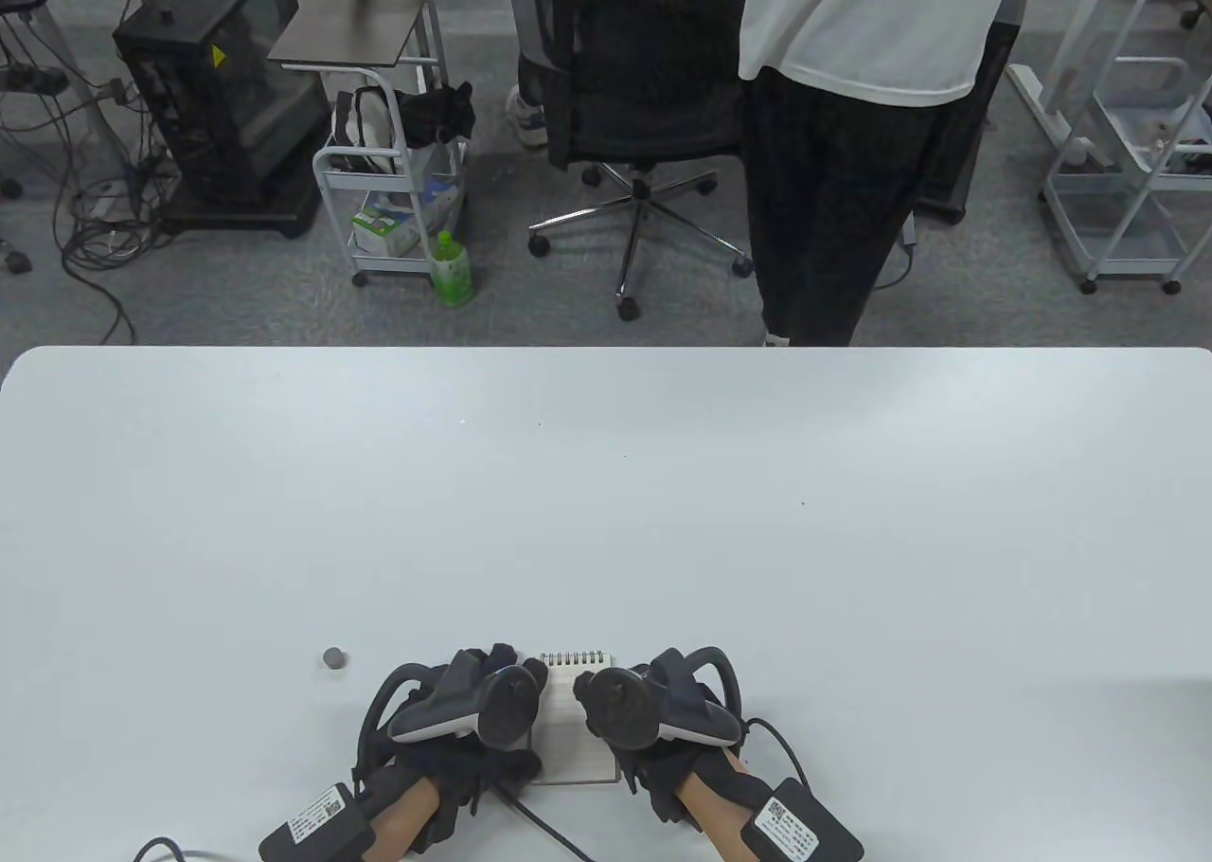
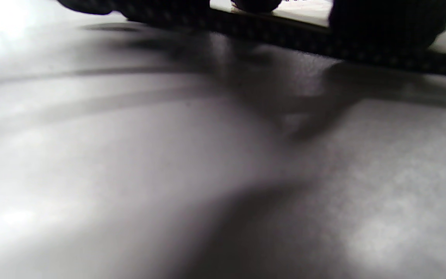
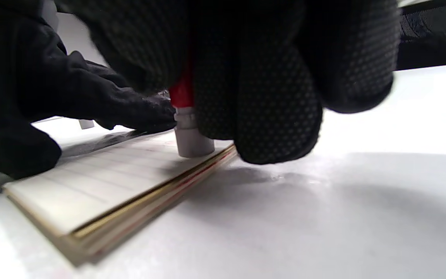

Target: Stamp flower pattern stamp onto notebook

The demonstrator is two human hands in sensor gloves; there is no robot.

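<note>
Pressing down near the table's point(image 1: 606, 521) near edge, the right hand point(image 1: 653, 710) is holding a small stamp point(image 3: 189, 128) upright on a spiral-bound notebook point(image 1: 578, 710). In the right wrist view its gloved fingers point(image 3: 277, 108) are wrapping closely around the stamp's red barrel, leaving only the pale grey base showing, and that base is sitting flat on the lined top page, close to the page's right-hand edge.

The left hand point(image 1: 464, 720) is lying on the notebook's left side, its fingers point(image 3: 130, 108) stretching flat across the paper toward the stamp, apparently pinning the pad in place; it is not gripping anything that can be seen. The left wrist view is showing only blurred table surface and dark glove edges.

The notebook is lying flat between the two hands, coil binding toward the far edge of the table. A small grey round object point(image 1: 333, 657), possibly the stamp's cap, is sitting on the table left of the left hand.

Judging by its look, the stamp is light, rigid plastic, best held around the barrel and kept vertical so the face is meeting the paper evenly. The notebook looks thin and light, likely to slide on the smooth table, so holding it down with a flat palm seems wise. The task appears to be at the pressing step.
</note>
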